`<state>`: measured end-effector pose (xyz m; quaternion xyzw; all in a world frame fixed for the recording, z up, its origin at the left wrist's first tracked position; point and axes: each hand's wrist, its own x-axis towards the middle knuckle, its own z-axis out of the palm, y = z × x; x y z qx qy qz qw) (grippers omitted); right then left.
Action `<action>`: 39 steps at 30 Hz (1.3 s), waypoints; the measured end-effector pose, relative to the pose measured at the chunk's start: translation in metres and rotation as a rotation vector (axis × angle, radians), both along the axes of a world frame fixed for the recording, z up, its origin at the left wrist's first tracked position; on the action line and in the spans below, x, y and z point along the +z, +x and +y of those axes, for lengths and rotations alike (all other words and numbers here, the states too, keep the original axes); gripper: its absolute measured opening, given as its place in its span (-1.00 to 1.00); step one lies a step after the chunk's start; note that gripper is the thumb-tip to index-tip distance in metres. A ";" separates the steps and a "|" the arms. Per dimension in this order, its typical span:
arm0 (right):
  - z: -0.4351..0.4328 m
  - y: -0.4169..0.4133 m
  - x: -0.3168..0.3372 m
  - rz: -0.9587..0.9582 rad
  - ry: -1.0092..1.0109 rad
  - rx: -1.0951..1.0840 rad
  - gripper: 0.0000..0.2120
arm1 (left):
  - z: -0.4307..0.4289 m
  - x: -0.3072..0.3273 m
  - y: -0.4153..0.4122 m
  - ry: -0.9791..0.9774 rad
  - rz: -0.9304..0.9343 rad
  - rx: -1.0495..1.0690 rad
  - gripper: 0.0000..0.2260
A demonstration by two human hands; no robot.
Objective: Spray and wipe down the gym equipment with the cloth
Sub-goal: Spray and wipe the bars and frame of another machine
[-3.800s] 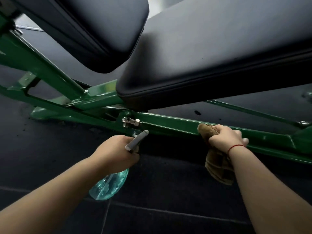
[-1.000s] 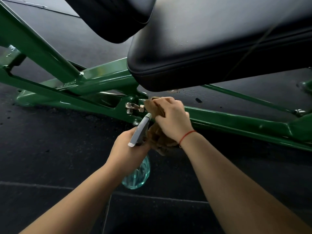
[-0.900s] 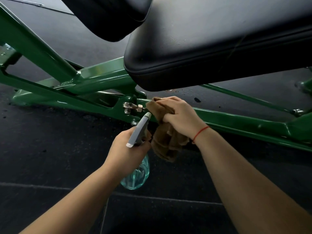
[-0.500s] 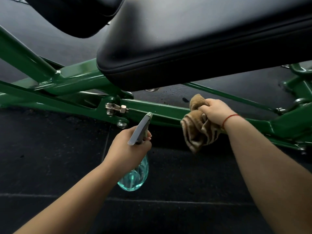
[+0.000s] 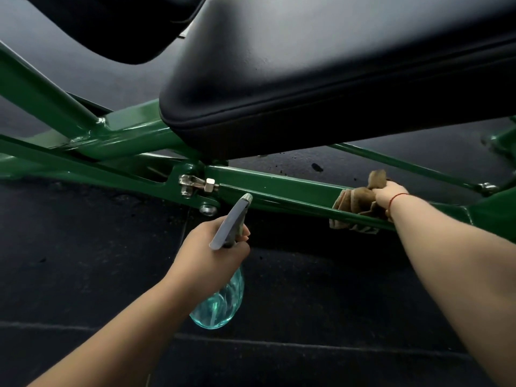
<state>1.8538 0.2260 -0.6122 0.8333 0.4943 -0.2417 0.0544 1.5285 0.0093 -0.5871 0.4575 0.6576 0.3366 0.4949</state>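
Head view, looking down beneath a piece of gym equipment. Just below centre, the left grip (image 5: 212,255), a bare hand, is curled around the neck of a clear teal spray bottle (image 5: 220,305). The bottle's grey nozzle points toward 1 o'clock at a green frame bar (image 5: 279,188), and its body hangs below the hand toward 6 o'clock, over the dark floor (image 5: 83,261). At 3 o'clock the right grip (image 5: 388,196) clutches a bunched brown cloth (image 5: 351,202), pressed against the same bar with folds draped over its top and front face. A thin red string (image 5: 398,198) circles that wrist. A silver bolt (image 5: 198,185) sits on the frame, toward 9 o'clock from the nozzle tip. A black padded seat (image 5: 307,79) fills 12 to 2 o'clock above the bar, and a second black pad (image 5: 111,23) shows at 11 o'clock.
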 end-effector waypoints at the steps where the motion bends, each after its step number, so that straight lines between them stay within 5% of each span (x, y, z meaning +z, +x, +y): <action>1: 0.005 -0.007 -0.004 0.039 -0.046 0.017 -0.64 | 0.001 -0.001 -0.002 -0.005 0.008 0.004 -0.86; 5: 0.045 -0.016 -0.045 0.159 -0.118 0.073 -0.33 | 0.003 -0.007 -0.009 -0.024 0.016 0.030 -0.86; 9: 0.009 -0.122 -0.001 0.097 -0.180 0.349 -0.65 | 0.005 -0.010 -0.015 -0.033 0.006 0.031 -0.87; 16: 0.008 -0.221 -0.026 0.092 -0.255 0.555 -0.43 | 0.005 -0.015 -0.022 -0.045 -0.003 0.033 -0.88; 20: -0.004 -0.238 -0.028 0.198 -0.214 0.634 -0.47 | 0.003 -0.014 -0.021 -0.026 -0.017 0.038 -0.88; 31: -0.003 -0.168 -0.023 0.344 -0.143 0.778 -0.49 | -0.001 -0.007 -0.005 -0.018 -0.024 0.019 -0.86; 39: -0.004 -0.075 -0.018 0.334 -0.066 0.671 -0.38 | 0.003 -0.006 0.012 -0.040 -0.002 -0.002 -0.84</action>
